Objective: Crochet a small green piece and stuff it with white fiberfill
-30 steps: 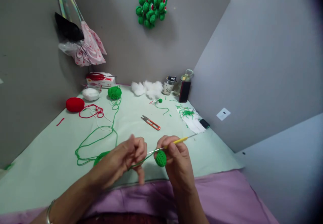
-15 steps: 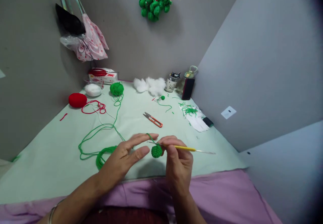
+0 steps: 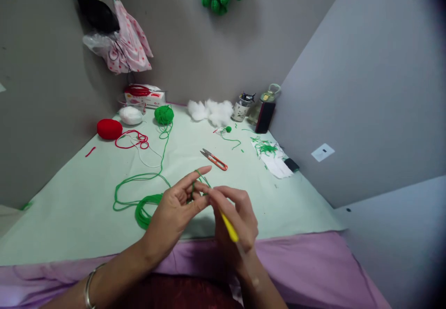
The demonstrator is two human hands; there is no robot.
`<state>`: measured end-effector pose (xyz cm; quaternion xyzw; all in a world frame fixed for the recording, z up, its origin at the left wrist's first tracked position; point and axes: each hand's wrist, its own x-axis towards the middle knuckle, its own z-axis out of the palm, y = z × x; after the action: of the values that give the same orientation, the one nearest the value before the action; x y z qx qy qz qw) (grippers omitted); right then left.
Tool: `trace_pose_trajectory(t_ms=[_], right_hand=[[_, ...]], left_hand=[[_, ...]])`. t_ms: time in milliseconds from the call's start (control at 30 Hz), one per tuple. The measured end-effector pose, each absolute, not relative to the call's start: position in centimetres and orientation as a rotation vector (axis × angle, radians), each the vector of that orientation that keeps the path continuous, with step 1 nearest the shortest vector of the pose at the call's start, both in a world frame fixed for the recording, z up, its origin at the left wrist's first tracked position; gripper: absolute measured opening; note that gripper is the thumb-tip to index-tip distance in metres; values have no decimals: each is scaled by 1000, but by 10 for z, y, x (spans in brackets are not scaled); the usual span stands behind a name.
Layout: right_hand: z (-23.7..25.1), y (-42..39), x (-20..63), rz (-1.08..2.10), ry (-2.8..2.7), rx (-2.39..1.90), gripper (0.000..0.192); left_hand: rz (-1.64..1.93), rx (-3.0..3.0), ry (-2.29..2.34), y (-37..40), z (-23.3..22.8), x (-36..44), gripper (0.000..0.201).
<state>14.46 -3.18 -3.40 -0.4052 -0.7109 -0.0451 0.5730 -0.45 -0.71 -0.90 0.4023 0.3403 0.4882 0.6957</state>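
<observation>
My left hand (image 3: 179, 197) pinches the small green crochet piece (image 3: 190, 199) between thumb and fingers; most of the piece is hidden behind them. A strand of green yarn (image 3: 200, 174) runs over its raised index finger. My right hand (image 3: 235, 216) is closed round a yellow-handled crochet hook (image 3: 229, 226), whose rear end slants down toward my wrist. The hook's tip is at the left fingertips, too small to make out clearly. Just left of my left hand lies a loose coil of green yarn (image 3: 142, 213). Thread snips (image 3: 214, 159) with orange handles lie beyond the hands.
Behind stand a red yarn ball (image 3: 109, 129), a white yarn ball (image 3: 131, 115) and a green yarn ball (image 3: 163, 114). White stuffing (image 3: 211, 111) lies by the wall, beside a pen cup (image 3: 241, 108) and a phone (image 3: 265, 117). Green scraps lie on white paper (image 3: 277, 166) at right.
The crochet piece has passed from beside my right fingers into my left hand's pinch. The hook has swung from nearly level to pointing down toward me. The view has tilted slightly down.
</observation>
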Motion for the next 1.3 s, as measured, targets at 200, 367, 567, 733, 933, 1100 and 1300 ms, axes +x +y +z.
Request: trace_pose_trajectory(t_ms=[200,367,567,733,933,1100,1300], right_hand=[[-30,-30,145,177,-1447,-867,28],[-22,-24,146,732,-1181,-815,19],[-26,-20,148,924,-1070,-805,14],[-19,-18,151,1043,-982,-702,16],[-17,-19,153,1031,-1018,-731,20],[-20,-22,157,953,-1097,-778,21],[-17,-30,157,699,-1313,-881,22]], left_hand=[[915,635,635,1,-2,-8,46],[1008,831,669,3,-1,-10,44],[949,1031,684,-1,-6,-14,48],[945,1052,689,2,-6,-17,53],[953,1089,742,1,-4,-18,48],[965,1125,799,0,-3,-18,46],[1033,1229,886,-1,-4,-18,42]])
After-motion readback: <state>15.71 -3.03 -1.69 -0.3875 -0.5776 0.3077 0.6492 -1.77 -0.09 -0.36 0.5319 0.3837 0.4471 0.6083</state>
